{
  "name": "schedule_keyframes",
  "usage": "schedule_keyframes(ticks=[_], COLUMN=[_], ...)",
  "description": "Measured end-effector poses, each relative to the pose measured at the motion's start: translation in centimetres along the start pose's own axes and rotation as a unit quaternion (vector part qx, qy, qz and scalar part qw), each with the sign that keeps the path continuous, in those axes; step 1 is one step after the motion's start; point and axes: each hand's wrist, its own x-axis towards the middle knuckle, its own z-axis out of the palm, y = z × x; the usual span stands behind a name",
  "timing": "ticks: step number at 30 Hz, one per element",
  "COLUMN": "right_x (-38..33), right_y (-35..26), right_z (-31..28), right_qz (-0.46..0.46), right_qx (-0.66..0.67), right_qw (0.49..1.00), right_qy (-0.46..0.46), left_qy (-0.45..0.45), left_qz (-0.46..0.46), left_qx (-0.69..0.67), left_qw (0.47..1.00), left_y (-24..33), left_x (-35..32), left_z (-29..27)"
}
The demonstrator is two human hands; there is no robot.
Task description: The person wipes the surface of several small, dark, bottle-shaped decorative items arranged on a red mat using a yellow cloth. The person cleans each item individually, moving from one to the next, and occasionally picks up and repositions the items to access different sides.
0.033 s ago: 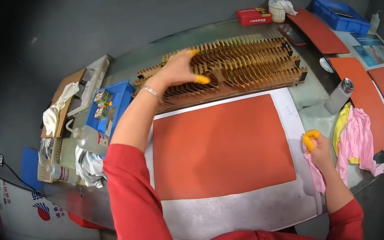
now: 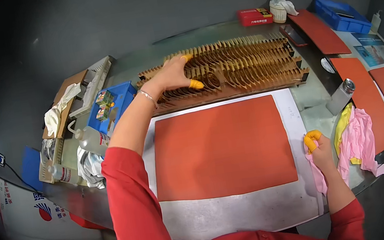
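My left hand [image 2: 172, 76], with yellow finger cots on thumb and forefinger, is over the left part of a long brown slotted rack [image 2: 271, 82]. Thumb and forefinger are spread apart, and nothing shows between them. Rows of thin upright pieces [image 2: 254, 71] with curved edges fill the rack. In front of it lies an orange-red mat [image 2: 222, 150] on a white sheet [image 2: 295, 116]. To the right of the mat, my right hand [image 2: 321, 152], also wearing yellow cots, is closed on a pink cloth [image 2: 317, 175] that hangs down beneath it.
At left stand a blue tray [image 2: 126, 96] with small boxes, a wash bottle [image 2: 90, 140] and white cloths [image 2: 90, 169]. On the right are a grey bottle [image 2: 340, 96], pink and yellow cloths [image 2: 357, 141], more orange-red mats [image 2: 361, 95] and a blue bin [image 2: 341, 16]. A red box [image 2: 254, 17] sits behind.
My left hand has shifted slightly to the left along the rack, its thumb and forefinger still apart. My right hand stays closed on the pink cloth, almost in the same place.
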Motion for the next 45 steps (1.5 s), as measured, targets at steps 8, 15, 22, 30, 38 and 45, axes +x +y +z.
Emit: schedule_keyframes(ticks=[8, 15, 22, 30, 38, 45], right_x=[0.3, 0.3, 0.2, 0.3, 0.3, 0.2], right_y=[-0.3, 0.5, 0.0, 0.6, -0.2, -0.1], right_z=[0.0, -0.5, 0.0, -0.3, 0.0, -0.2], right_qz=[-0.009, 0.000, -0.002, 0.003, -0.002, -0.001], right_qx=[-0.010, 0.003, 0.014, 0.017, 0.018, 0.004], right_qw=[1.000, 1.000, 1.000, 1.000, 1.000, 1.000], right_qy=[0.006, 0.003, 0.006, 0.001, 0.005, 0.010], left_qy=[0.056, 0.031, 0.014, 0.003, -0.042, -0.041], left_qz=[0.051, 0.087, 0.065, 0.066, 0.045, 0.059], left_qx=[0.032, 0.041, 0.035, 0.028, -0.050, -0.103], left_qw=[0.997, 0.995, 0.997, 0.997, 0.997, 0.992], left_y=[-2.6, -1.7, -1.9, -0.1, 1.6, 2.0], left_x=[-1.5, -1.4, -0.6, 0.5, 1.7, 2.1], left_z=[3.0, 2.5, 3.1, 3.5, 4.0, 3.9])
